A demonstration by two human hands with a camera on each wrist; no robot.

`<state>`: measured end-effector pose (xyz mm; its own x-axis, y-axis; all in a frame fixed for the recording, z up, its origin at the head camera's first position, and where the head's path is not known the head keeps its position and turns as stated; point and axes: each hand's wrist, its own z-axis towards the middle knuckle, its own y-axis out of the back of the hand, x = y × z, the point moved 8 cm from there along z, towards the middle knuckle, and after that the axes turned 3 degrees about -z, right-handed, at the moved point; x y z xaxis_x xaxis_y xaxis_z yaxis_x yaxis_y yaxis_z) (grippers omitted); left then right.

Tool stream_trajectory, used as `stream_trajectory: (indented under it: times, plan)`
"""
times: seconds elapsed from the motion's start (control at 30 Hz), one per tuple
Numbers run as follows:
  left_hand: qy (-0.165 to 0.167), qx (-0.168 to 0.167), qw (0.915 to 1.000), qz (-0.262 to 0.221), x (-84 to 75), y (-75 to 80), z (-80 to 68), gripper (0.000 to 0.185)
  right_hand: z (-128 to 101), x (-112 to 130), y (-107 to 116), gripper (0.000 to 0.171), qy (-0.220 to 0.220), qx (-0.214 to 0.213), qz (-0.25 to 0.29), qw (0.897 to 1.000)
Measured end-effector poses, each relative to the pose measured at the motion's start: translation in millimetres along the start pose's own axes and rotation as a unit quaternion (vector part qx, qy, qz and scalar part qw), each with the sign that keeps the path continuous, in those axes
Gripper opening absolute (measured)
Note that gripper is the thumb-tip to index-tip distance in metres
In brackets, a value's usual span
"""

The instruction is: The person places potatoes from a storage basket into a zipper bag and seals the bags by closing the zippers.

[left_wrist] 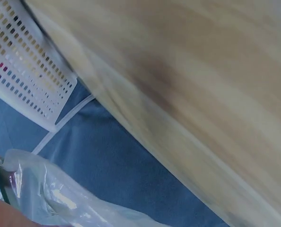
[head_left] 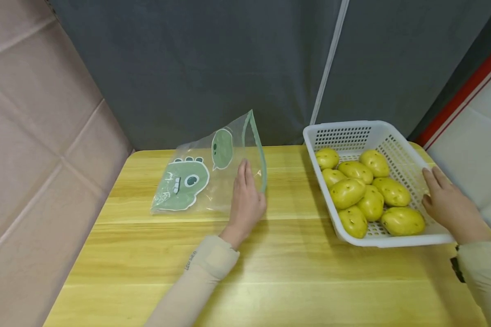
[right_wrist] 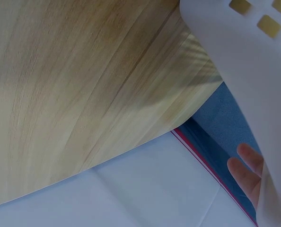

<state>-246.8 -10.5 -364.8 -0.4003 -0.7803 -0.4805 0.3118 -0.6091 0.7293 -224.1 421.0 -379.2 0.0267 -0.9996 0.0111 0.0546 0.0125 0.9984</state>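
My left hand point(head_left: 247, 200) holds a clear zip bag point(head_left: 229, 177) beside its green-edged mouth, with straight fingers along the near side. The bag carries a green cartoon monster print, and its mouth gapes to the right. In the left wrist view, the crinkled plastic bag point(left_wrist: 60, 189) shows at lower left. My right hand point(head_left: 452, 204) grips the right rim of a white plastic basket point(head_left: 407, 156), its fingers over the edge. In the right wrist view, fingertips point(right_wrist: 247, 175) show beside the basket wall point(right_wrist: 240, 80). Several yellow potatoes point(head_left: 348, 193) lie inside the basket.
Both things are over a light wooden table point(head_left: 290, 281). A dark grey curtain point(head_left: 196, 68) hangs behind it, with a pale padded wall point(head_left: 37, 136) at left and a white panel with a red border point(head_left: 487, 122) at right.
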Motion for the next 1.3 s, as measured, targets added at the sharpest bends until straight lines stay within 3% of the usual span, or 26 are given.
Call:
stream_trajectory:
  times: [0.2,0.5,0.63,0.73,1.03,1.17,1.3]
  plan:
    - [0.006,-0.004,0.9997,-0.025,2.6,8.3,2.0,0.075,0.1,1.0,1.0,0.077,-0.004,0.005,-0.002,1.000]
    - [-0.036,-0.071,0.9949,0.062,-2.6,24.7,3.4,0.059,0.7,-0.9,0.3,0.078,-0.007,0.010,-0.001,1.000]
    - [-0.027,-0.097,0.9948,0.014,-1.0,31.9,4.6,0.061,0.3,-1.9,-0.1,0.078,-0.007,0.008,-0.002,1.000]
    - [-0.014,-0.108,0.9926,-0.054,1.5,36.5,4.9,0.070,0.2,-1.6,0.5,0.077,-0.005,0.003,-0.002,1.000]
    - [-0.020,-0.126,0.9890,-0.074,1.8,45.1,5.8,0.083,-0.3,-0.5,1.1,0.077,-0.007,0.008,0.001,1.000]
    - [-0.008,-0.122,0.9872,-0.103,5.0,45.6,6.7,0.087,-0.5,-0.1,0.9,0.077,-0.011,0.013,0.002,1.000]
    - [0.004,-0.119,0.9878,-0.101,6.3,46.9,6.9,0.089,-0.7,0.0,0.7,0.077,-0.012,0.014,0.003,1.000]
